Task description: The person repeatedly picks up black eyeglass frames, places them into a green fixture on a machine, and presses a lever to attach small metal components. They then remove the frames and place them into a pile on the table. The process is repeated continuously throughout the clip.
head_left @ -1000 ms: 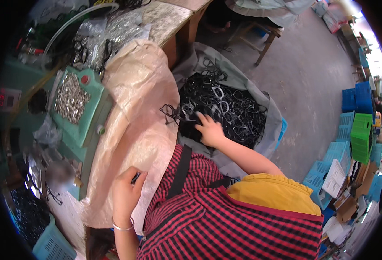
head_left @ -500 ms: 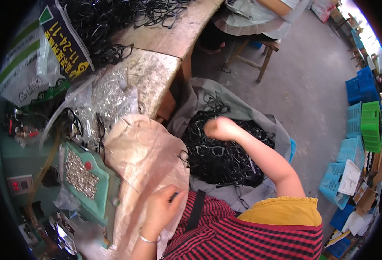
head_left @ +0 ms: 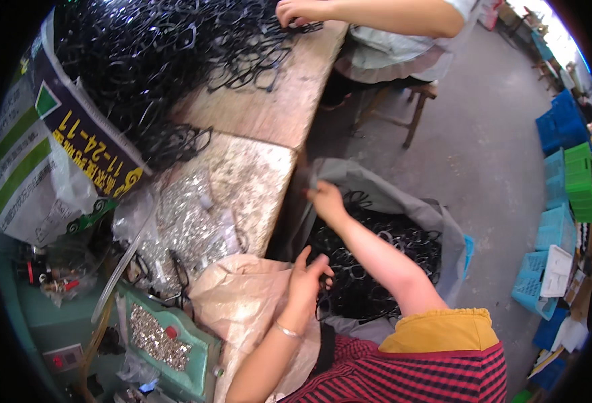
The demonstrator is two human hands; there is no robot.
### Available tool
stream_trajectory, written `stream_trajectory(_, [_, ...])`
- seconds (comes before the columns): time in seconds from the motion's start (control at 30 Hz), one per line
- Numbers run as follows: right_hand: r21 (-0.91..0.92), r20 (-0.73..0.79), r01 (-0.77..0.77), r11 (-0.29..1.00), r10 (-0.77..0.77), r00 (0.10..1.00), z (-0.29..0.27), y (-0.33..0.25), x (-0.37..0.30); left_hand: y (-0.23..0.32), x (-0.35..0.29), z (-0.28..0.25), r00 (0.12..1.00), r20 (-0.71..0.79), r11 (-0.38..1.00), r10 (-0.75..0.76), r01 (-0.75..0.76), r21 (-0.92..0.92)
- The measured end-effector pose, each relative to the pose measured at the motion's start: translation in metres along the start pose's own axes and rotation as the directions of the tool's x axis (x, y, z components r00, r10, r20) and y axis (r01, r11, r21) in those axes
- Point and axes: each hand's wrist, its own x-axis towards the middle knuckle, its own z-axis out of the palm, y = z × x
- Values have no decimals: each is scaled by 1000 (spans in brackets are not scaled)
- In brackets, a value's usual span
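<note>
My left hand is over the near left side of the sack, thumb up, its fingers bent around part of a black eyeglass frame. A bracelet circles that wrist. My right hand reaches to the far left rim of a grey cloth sack, and its closed fingers meet the cloth there; their tips are blurred. Inside the sack lies a heap of black eyeglass frames. Tan wrapping sheet lies beneath and beside my left forearm.
A wooden table bears a large pile of black frames and a clear bag of small shiny parts. A green machine tray holds small metal pieces. Across the table, another person's hand touches the pile. Plastic crates line the right.
My right hand has gone from over the heap to the sack's far left rim. My left hand has moved right, to the sack's near side. The view has shifted; the other person's hand now shows.
</note>
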Motion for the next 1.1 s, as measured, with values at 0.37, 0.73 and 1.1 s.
stream_trajectory(0.37, [616, 502, -597, 514, 328, 800, -76, -75, -141, -46, 84, -21, 973, -20, 929, -230, 213, -302])
stream_trajectory(0.73, [-499, -276, -758, 420, 752, 599, -153, 25, -87, -95, -2, -30, 991, -133, 981, 26, -51, -186])
stream_trajectory(1.1, [305, -211, -207, 929, 278, 937, -261, -37, -65, 4, -27, -15, 991, 127, 758, -45, 117, -642])
